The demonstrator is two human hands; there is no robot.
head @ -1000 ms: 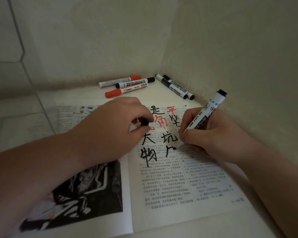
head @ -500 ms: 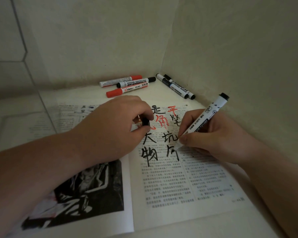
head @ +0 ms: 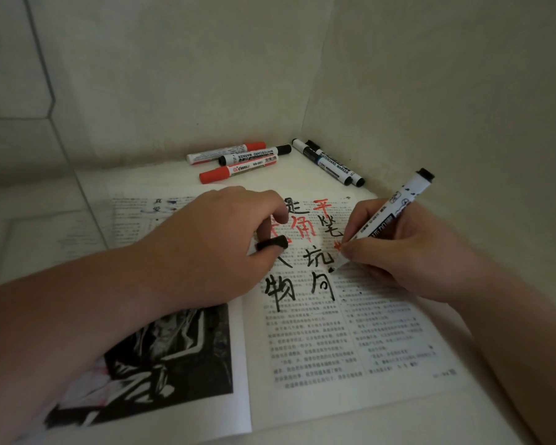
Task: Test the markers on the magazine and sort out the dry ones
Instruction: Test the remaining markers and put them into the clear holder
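while tip-down, marker aslant toward upper-right

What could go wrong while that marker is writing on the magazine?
The right hand rests beside the black writing, so it might smudge it. The cap pinched in the left hand could slip and roll away, leaving the marker to dry out.

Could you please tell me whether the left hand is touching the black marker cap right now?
Touching. The head view shows the left hand pinching the black marker cap between thumb and finger, with no gap visible.
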